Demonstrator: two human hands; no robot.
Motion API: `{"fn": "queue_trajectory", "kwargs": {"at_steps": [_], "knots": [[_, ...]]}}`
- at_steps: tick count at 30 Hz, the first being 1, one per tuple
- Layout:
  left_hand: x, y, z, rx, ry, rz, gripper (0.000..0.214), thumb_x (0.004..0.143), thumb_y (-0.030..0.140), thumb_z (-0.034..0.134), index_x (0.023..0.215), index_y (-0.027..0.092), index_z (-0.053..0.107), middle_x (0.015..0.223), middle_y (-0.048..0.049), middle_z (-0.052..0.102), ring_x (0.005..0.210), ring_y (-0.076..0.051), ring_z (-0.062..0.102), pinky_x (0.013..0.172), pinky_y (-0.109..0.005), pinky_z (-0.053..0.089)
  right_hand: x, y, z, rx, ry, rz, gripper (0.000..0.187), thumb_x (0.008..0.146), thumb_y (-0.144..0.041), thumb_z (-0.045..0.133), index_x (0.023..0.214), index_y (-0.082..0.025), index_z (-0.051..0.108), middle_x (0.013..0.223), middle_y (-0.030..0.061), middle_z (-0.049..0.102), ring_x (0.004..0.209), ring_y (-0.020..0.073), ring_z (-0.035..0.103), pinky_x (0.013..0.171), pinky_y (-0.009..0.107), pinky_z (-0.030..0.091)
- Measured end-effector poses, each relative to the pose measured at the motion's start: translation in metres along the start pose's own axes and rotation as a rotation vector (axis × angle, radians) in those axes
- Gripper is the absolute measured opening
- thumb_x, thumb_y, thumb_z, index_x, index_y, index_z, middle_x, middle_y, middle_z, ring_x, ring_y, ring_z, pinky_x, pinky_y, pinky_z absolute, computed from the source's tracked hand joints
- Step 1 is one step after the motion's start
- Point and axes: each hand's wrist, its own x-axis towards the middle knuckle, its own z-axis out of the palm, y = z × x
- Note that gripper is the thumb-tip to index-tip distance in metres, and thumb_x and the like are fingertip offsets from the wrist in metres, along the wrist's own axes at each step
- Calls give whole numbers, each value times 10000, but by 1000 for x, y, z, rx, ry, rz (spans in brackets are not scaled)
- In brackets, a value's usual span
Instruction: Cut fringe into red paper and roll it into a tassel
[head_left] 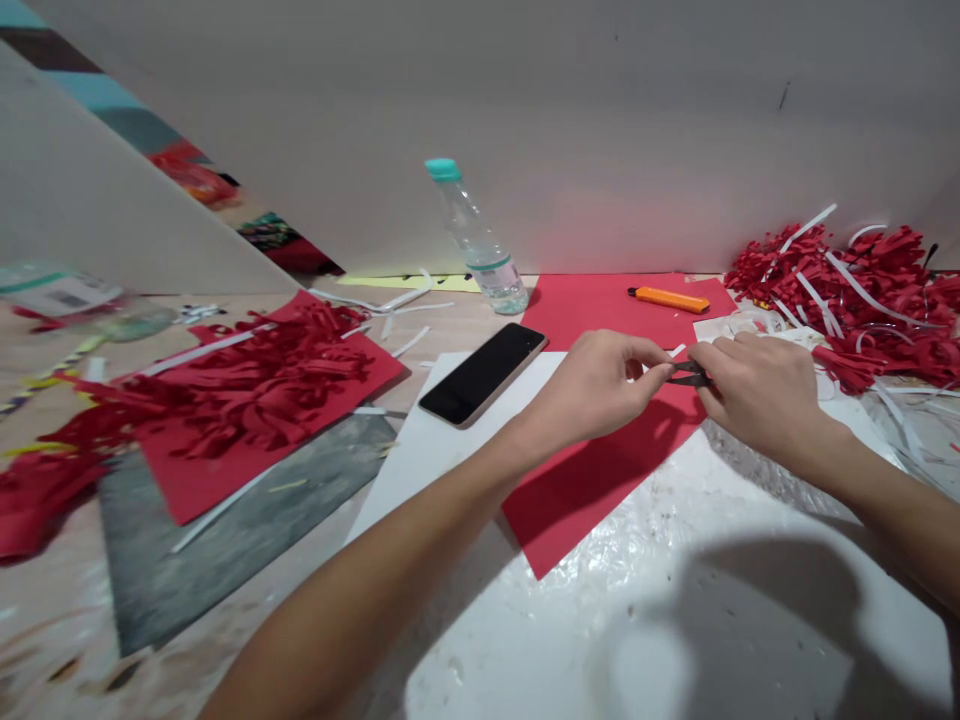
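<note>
Both hands meet over a red paper sheet (592, 480) that lies on a white plastic-covered surface (675, 600). My left hand (600, 385) pinches its fingertips on a small dark object (690, 375), and my right hand (754, 390) is closed on the other end of it. The object is thin and black; most of it is hidden by the fingers. A thin white paper strip (677, 351) pokes up just behind the fingertips.
A black phone (484, 373) lies left of the hands. A clear bottle with a teal cap (480, 245) leans behind it. An orange utility knife (669, 298) rests on another red sheet. Piles of shredded red paper sit at left (247, 385) and right (870, 290).
</note>
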Motion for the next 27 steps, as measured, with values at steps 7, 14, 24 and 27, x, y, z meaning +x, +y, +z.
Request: {"fn": "queue_trajectory", "kwargs": {"at_steps": [7,14,24,27], "knots": [[0,-4,2,140,-1,33,270,876,255,510,887,177,768,823,-45,763,729,-191,671,676,-284,462,1,1,2,-17,-52,31,93,825,-168,554,859,-192,637,743,81,692,736,233,582,575,345,161],[12,-26,-11,99,77,-62,254,829,339,592,869,165,772,889,-64,769,780,-204,681,713,-291,500,7,16,4,42,-112,145,144,818,-199,550,912,-199,659,877,81,732,798,249,630,562,329,189],[41,-117,-42,91,578,-207,458,922,417,405,799,89,700,750,-43,676,706,-130,573,750,-260,459,13,48,55,279,-534,230,465,770,-619,597,973,-204,646,936,93,728,827,279,658,552,299,306],[42,-115,-25,107,426,-159,359,844,331,548,1119,132,664,1027,-65,709,808,-142,615,788,-251,474,12,50,64,301,-549,247,409,761,-551,641,988,-212,620,955,89,725,836,278,659,561,298,334]]}}
